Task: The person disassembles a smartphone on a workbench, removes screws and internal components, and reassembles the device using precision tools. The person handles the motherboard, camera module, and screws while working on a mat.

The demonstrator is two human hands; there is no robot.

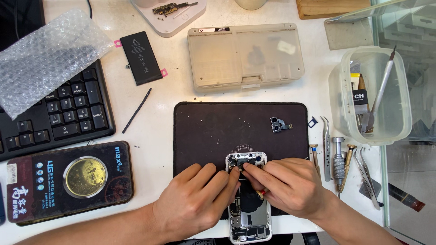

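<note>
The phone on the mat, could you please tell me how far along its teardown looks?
Done: the phone lies open; a battery and camera module lie apart from it. In hand: both hands, left and right, work with fingertips at its top end. Left: boards and parts remain inside the frame.

**Hidden, cropped and indistinct regions of the head view**

The middle of the opened phone [249, 213] is covered by the fingers of the left hand [195, 199] and the right hand [290, 186], and its lower end is cut by the bottom edge. What is pinched at the fingertips is too small to be told. The keyboard [68, 109] is cropped at the left and partly covered by the bubble wrap [45, 54]. The white tray [170, 18] and the wooden block [331, 7] are cut by the top edge. The contents of the closed translucent case [245, 54] are blurred by its lid. The tools in the clear tub [370, 95] are only partly legible.
</note>
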